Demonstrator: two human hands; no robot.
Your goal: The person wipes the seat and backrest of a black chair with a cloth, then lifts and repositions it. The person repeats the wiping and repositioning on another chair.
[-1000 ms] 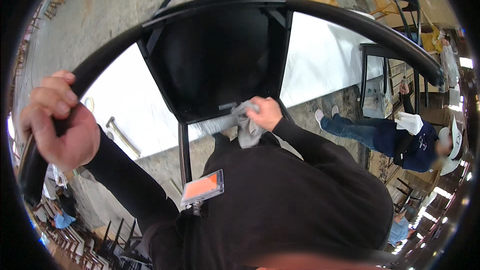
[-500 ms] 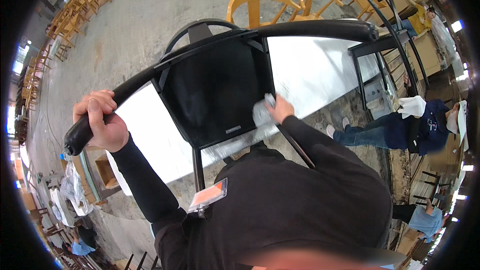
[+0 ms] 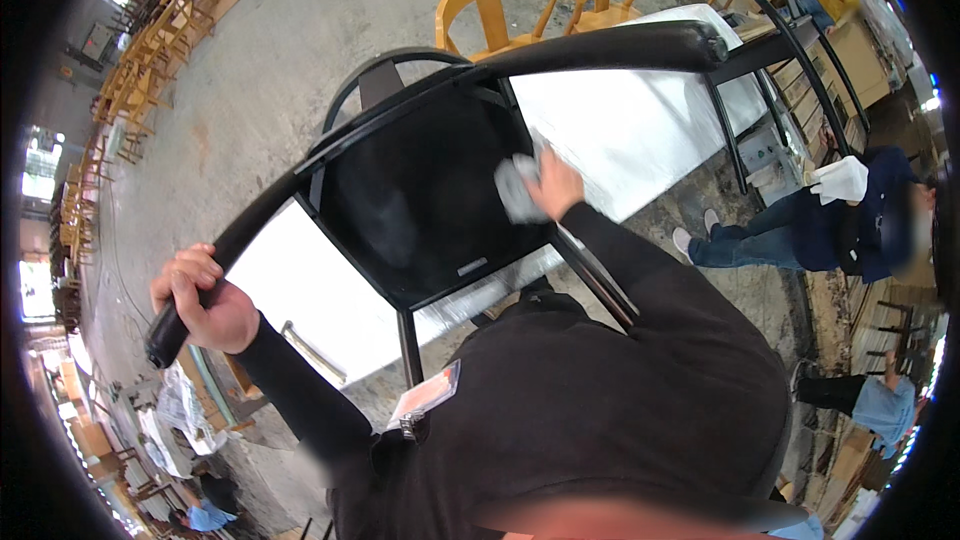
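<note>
A black chair (image 3: 420,190) with a curved backrest rail stands on a white table (image 3: 620,130) in front of me, its seat tilted toward me. My left hand (image 3: 200,300) grips the left end of the curved black rail. My right hand (image 3: 550,185) presses a grey cloth (image 3: 515,185) against the right edge of the black seat. My black sleeves and torso fill the lower part of the view.
Yellow wooden chairs (image 3: 500,5) stand beyond the table on the concrete floor. Another black chair frame (image 3: 770,50) stands at the right. A seated person in dark blue (image 3: 830,220) is at the right; more chairs are stacked far left.
The view has swung, so the chair now sits lower and smaller. My right hand with the cloth has moved up along the seat's right edge. My left hand keeps its grip on the rail.
</note>
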